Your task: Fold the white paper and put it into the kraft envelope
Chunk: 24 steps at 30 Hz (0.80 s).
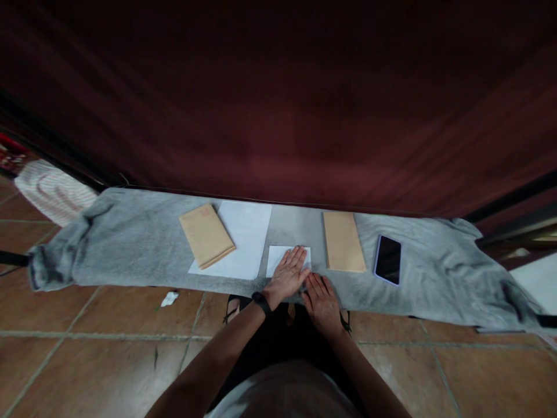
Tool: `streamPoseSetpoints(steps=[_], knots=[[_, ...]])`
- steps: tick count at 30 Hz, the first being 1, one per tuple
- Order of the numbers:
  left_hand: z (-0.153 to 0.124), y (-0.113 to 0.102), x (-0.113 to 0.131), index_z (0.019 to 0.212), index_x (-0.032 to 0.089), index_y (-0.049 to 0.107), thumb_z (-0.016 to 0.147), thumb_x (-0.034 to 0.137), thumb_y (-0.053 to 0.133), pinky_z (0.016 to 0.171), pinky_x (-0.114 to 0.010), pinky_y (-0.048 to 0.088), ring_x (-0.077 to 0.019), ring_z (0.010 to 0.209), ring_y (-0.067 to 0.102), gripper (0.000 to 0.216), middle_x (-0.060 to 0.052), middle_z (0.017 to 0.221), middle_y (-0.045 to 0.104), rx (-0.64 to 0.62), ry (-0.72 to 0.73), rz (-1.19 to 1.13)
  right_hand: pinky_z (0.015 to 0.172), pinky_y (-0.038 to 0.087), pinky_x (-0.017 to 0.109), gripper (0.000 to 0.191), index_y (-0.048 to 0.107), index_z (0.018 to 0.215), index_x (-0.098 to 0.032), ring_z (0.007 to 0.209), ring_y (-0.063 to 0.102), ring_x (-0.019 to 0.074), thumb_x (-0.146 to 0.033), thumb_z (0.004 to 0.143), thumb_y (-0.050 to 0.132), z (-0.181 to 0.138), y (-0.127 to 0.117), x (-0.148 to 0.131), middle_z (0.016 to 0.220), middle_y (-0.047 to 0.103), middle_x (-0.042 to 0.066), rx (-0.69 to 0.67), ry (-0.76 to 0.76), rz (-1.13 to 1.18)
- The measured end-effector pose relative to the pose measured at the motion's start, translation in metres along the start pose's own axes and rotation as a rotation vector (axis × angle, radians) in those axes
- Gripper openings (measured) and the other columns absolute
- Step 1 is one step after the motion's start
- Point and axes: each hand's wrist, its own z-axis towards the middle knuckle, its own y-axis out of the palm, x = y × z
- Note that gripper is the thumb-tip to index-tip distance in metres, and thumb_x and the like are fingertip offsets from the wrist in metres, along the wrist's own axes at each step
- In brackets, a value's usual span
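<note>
My left hand [287, 271], with a black band on the wrist, lies flat with fingers stretched out on a small white sheet of paper [275, 255], perhaps folded. It covers much of the sheet's right part. Close beside it, my right hand [321, 299] rests with its fingers extended near the sheet's lower right corner. Whether its fingertips touch the paper I cannot tell. Right of the hands is a brown envelope [343, 241]. Further left, a stack of brown envelopes [206, 235] overlaps larger white paper [248, 232].
A grey cloth [139, 244] covers the long narrow surface. A phone [388, 259] with a dark screen lies on its right half. Behind rises a dark red curtain or panel [278, 145]. On the tiled floor [130, 354] is a crumpled white scrap [169, 298].
</note>
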Motion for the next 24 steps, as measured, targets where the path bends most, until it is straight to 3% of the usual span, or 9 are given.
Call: streamPoseSetpoints(steps=[6,14,24], knots=[[-0.037,-0.008,-0.01,0.156,0.01,0.03,0.106,0.039,0.03,0.125,-0.047,0.025,-0.0239,0.154,0.025,0.058,-0.016,0.163,0.034,0.03,-0.051,0.055,0.123,0.029,0.048,0.045,0.052,0.147,-0.016,0.141,0.048,0.0232,-0.028,0.107,0.035,0.013,-0.001,0.0,0.148,0.057,0.01,-0.005,0.049,0.054],[-0.033,-0.006,-0.018,0.157,0.01,0.029,0.102,0.023,0.029,0.126,-0.047,0.023,-0.0226,0.153,0.026,0.056,-0.015,0.162,0.036,-0.002,-0.045,0.079,0.12,0.032,0.048,0.048,0.044,0.152,-0.013,0.145,0.042,0.0238,-0.028,0.107,0.034,0.069,0.014,-0.006,0.156,0.046,0.013,-0.055,0.013,0.032],[-0.033,-0.004,-0.024,0.155,0.005,0.031,0.105,0.035,0.031,0.124,-0.046,0.03,-0.0259,0.154,0.023,0.058,-0.017,0.163,0.033,0.056,-0.175,0.123,0.117,0.032,0.052,0.057,0.037,0.154,-0.007,0.146,0.039,0.0308,-0.035,0.105,0.043,0.066,0.033,0.005,0.157,0.042,0.021,0.032,0.068,-0.101]])
